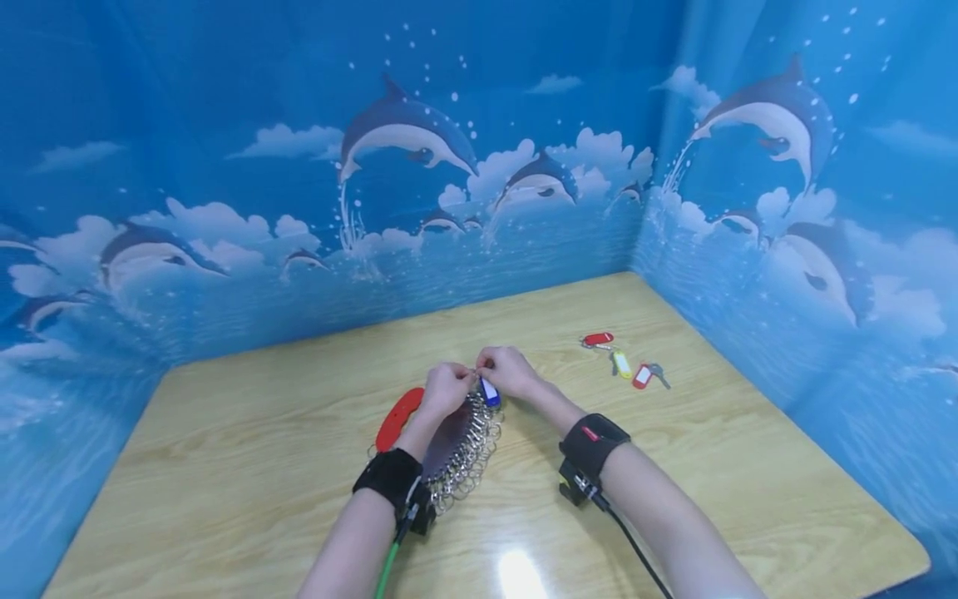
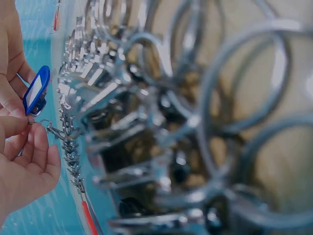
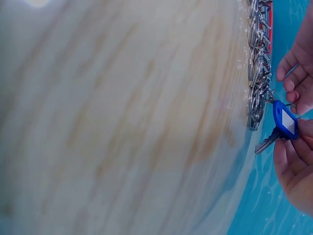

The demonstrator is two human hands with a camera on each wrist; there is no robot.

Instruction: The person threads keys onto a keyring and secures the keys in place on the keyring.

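Note:
My left hand (image 1: pixel 447 389) pinches a small metal ring at the far end of a key holder. The holder has a row of metal clasps and rings (image 1: pixel 473 441) and a red handle (image 1: pixel 398 418); my left hand and forearm partly cover it. My right hand (image 1: pixel 509 372) meets the left fingertips and grips a blue key tag (image 1: pixel 490 393) with a white label. In the right wrist view, a silver key (image 3: pixel 266 142) hangs beside the tag. The left wrist view shows a clasp (image 2: pixel 59 131) leading from the left fingertips to the row.
To the right on the wooden table (image 1: pixel 299 466) lie a red key tag (image 1: pixel 598 339), a yellow key tag (image 1: pixel 621 364) and another red key tag (image 1: pixel 642 376), with keys. A blue dolphin-print curtain (image 1: pixel 299 208) stands behind and at the right. Cables trail from both wrist cameras.

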